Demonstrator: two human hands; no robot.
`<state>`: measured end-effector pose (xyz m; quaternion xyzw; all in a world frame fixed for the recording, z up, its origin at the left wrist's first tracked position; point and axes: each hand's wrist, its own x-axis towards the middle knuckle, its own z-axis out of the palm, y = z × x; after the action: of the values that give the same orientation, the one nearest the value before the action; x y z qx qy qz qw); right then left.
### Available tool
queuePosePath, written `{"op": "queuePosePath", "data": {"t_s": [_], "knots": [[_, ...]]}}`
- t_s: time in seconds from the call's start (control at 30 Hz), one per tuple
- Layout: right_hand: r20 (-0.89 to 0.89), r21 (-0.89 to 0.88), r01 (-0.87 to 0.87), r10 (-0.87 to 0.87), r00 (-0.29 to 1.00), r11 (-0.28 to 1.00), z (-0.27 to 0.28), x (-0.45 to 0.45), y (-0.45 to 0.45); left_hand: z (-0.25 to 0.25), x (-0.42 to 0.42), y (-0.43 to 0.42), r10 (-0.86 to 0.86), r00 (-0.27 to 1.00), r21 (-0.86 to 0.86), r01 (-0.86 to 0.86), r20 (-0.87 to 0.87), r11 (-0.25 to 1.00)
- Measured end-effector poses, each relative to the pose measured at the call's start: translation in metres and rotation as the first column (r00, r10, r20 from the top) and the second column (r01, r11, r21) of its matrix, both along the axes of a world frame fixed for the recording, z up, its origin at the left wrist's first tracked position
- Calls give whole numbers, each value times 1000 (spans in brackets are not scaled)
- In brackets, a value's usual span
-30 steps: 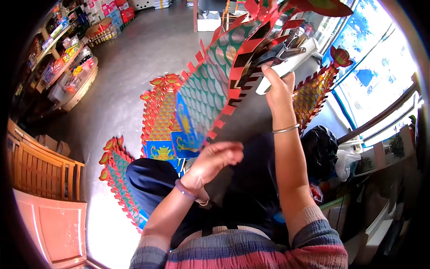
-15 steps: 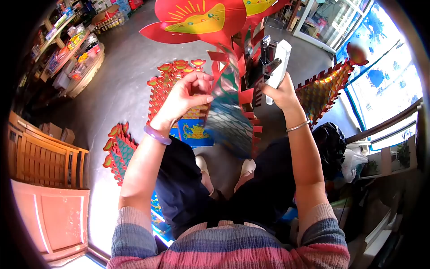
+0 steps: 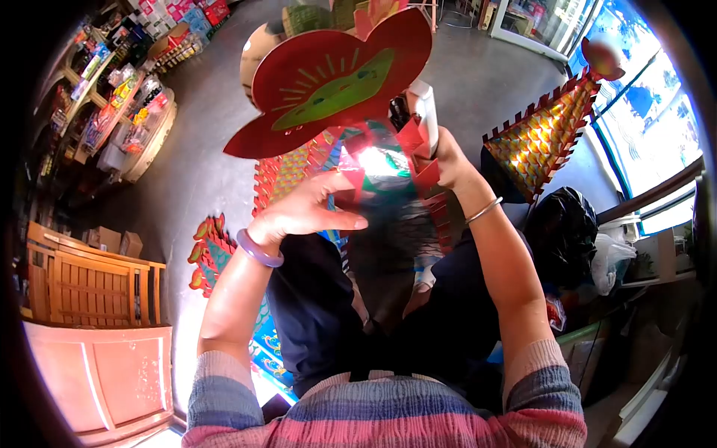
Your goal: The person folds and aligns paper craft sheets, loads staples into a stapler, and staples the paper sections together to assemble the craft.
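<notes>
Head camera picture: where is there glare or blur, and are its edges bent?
In the head view, white glare sits on the scaled piece, its lower part smeared dark; in the head view, the window and a floor strip at lower left look washed out; in the head view, outer lines bow and corners go black.

Striped knit sweater [image 3: 385, 414], lilac bangle [image 3: 258, 252]

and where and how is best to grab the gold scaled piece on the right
Probably the narrow neck just under its red top, coming from picture left. The gold scaled piece tapers to that neck, so it's likely easiest to close around, and floor lies open on that side. Lower down, red tabs line both edges and might bend if squeezed.
</notes>
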<state>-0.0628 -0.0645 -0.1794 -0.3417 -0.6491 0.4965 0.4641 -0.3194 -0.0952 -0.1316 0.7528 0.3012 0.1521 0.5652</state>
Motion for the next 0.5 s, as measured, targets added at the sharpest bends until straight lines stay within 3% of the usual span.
{"op": "queuePosePath", "data": {"t_s": [0.07, 0.1, 0.13, 0.2, 0.23, 0.33, 0.37, 0.47, 0.5], "knots": [[-23, -49, 4, -5, 1000, 999, 5, -4, -7, 6, 11, -9, 25, 1000, 71, -26, 17, 997], [-11, -41, 4, -4, 1000, 999, 7, -3, -10, 2, 14, -12, 48, 997, 218, -60, 60, 974], [0, -30, 5, -5, 1000, 1000, 8, -2, -13, 3, 16, -15, 89, 995, 355, -70, -39, 932], [1, 4, 6, -6, 1000, 1000, 3, 0, -15, 8, 19, -24, 205, 956, 607, -37, -209, 794], [-8, 28, 5, -5, 1000, 1000, -6, 3, -11, 1, 20, -27, 278, 945, 743, -62, -170, 666], [7, 17, 34, -34, 999, 999, -3, 3, -16, -17, 11, -34, 415, 888, 781, -114, -196, 613], [20, -5, 47, -47, 999, 999, -1, 1, -18, -24, 11, -35, 401, 913, 733, -226, -69, 641], [37, -22, 31, -30, 999, 999, -4, -1, -17, -37, 9, -40, 392, 914, 683, -351, 102, 641], [7, 80, 72, -73, 997, 994, -2, -7, -19, -39, 7, -42, 445, 894, 611, -380, 49, 695]]}}
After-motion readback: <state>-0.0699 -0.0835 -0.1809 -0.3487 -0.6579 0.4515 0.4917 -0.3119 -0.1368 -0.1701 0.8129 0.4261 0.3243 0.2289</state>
